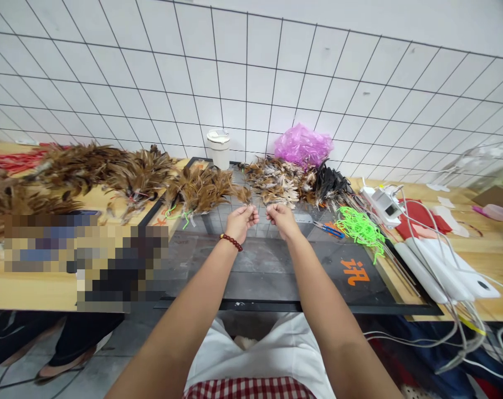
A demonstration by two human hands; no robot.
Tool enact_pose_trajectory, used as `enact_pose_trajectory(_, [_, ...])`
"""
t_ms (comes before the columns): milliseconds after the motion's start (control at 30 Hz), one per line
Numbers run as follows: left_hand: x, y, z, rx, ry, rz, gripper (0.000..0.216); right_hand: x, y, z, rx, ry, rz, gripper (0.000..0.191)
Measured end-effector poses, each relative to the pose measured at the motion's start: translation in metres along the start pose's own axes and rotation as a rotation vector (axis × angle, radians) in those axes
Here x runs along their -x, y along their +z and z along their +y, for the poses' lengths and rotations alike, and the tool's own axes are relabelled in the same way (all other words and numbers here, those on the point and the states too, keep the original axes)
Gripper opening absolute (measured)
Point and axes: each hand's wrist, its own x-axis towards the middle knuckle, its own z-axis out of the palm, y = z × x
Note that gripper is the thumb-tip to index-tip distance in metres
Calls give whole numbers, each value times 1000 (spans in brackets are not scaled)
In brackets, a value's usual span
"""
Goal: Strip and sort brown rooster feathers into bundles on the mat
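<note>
My left hand [242, 223], with a beaded bracelet [231, 241] at the wrist, is closed in a pinch. A small brown feather tuft [242, 193] stands out from its fingertips. A short gap to the right, my right hand [281, 219] is also closed in a pinch; whatever lies in its fingers is too small to make out. Just beyond the hands are a brown feather pile [205, 189] on the left and a mixed brown and cream feather pile [276, 182] on the right. Both hands are above the dark glossy board [251, 266].
Blue-handled snips [331, 229] and bright green strings [360, 227] lie to the right, near black feathers [331, 184]. A lidded white cup [219, 149] and a pink plastic bag [303, 145] stand at the wall. White chargers and cables [451, 266] crowd the far right; more feathers [139, 174] lie left.
</note>
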Motion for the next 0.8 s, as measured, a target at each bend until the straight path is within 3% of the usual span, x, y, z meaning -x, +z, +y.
enact_pose_trajectory(67, [0,0,-1,-39,-8,-23,17,2,3,-2,-203,78,-76,24])
enact_pose_trajectory(167, [-1,-1,-2,-33,-18,-65,20,6,7,-5,-326,82,-113,33])
enact_pose_trajectory(367, [-2,-3,-3,6,-8,-150,23,10,12,-6,-324,64,-120,41])
enact_pose_trajectory(567, [-6,-3,-5,98,39,-50,22,11,10,-7,-304,112,-197,40])
enact_pose_trajectory(800, [-6,-3,-4,115,38,-53,23,10,10,-7,-388,111,-120,39])
